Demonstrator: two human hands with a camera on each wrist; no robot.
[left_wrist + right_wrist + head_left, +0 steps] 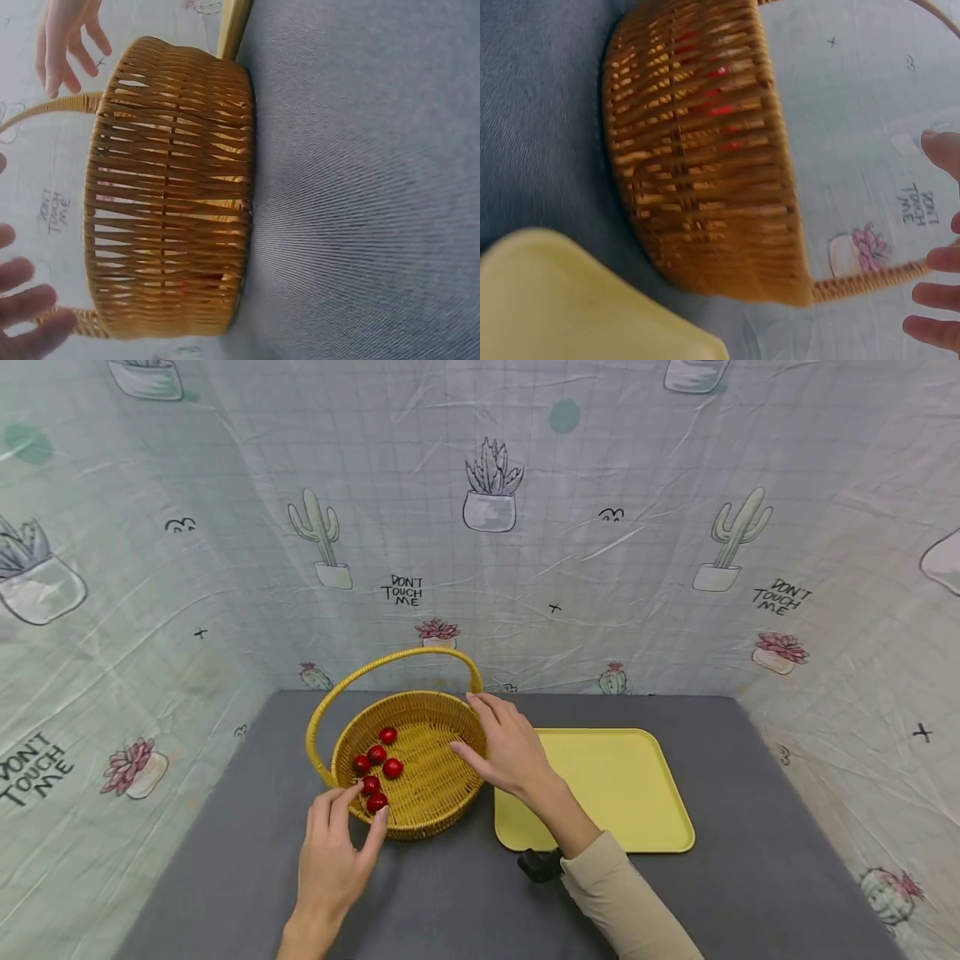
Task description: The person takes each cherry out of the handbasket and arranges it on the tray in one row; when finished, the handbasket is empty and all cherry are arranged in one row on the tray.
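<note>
A round yellow-brown wicker basket [435, 789] with a tall arched handle [378, 667] stands on the grey table. Several small, shiny red round fruits [392, 768] lie in its left half; their exact kind is unclear. My left hand [330, 852] is at the basket's front left rim, fingers apart and gripping nothing; whether it touches the rim I cannot tell. At the right side, my right hand [513, 747] is above the rim near the handle's right end, fingers loosely extended. In the right wrist view, the fingertips [937, 296] appear close to the handle.
A shallow yellow tray [615, 789] lies right of the basket, partly under the right forearm. A black device [540, 865] sits at the right wrist. Behind and beside the table [450, 902] hangs a pale cloth [570, 568] printed with cacti.
</note>
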